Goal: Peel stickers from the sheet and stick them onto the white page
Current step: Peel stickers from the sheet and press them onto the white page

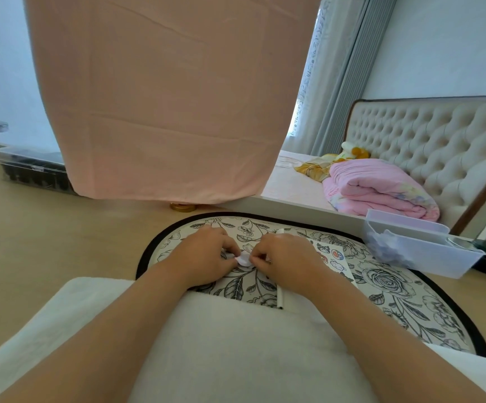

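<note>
Floral black-and-white matting [387, 289] is lying across the tan floor beneath me, with a pink cloth [172, 97] hanging ahead. I am seeing my left hand [204, 257] and right hand [282, 257] meeting at the middle, both pinching a small white sticker piece [243, 260] between fingertips. My right hand is covering part of the white page [333, 261], which is already bearing several stickers. A clear plastic bin [419, 251] is sitting just right of it.

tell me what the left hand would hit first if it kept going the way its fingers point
Most likely the right hand: the left hand points right across the small white piece both pinch, so the fingertips nearly meet already.
</note>
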The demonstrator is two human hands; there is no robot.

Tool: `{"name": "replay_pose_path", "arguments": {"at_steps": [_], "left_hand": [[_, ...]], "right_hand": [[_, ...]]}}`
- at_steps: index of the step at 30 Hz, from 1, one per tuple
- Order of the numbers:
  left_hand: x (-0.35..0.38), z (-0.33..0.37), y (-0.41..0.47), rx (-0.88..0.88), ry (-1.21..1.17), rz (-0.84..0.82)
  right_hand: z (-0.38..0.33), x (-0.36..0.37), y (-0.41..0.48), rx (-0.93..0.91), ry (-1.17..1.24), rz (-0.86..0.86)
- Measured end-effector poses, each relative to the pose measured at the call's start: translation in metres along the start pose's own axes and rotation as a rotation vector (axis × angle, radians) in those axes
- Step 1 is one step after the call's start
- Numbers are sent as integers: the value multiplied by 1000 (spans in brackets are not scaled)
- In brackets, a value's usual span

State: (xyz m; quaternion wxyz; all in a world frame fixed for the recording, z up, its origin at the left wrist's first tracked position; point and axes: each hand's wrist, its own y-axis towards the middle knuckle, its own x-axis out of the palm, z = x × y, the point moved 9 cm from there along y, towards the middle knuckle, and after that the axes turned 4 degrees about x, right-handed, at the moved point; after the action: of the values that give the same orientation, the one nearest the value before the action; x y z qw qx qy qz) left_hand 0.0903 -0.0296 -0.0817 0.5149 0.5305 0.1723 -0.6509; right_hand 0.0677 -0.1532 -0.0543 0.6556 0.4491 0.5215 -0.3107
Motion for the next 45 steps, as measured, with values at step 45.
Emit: {"name": "replay_pose_path", "arguments": {"at_steps": [45], "left_hand": [[15, 91, -18, -114, -805, 115]], "right_hand": [[71, -14, -85, 409, 1184, 122]]}}
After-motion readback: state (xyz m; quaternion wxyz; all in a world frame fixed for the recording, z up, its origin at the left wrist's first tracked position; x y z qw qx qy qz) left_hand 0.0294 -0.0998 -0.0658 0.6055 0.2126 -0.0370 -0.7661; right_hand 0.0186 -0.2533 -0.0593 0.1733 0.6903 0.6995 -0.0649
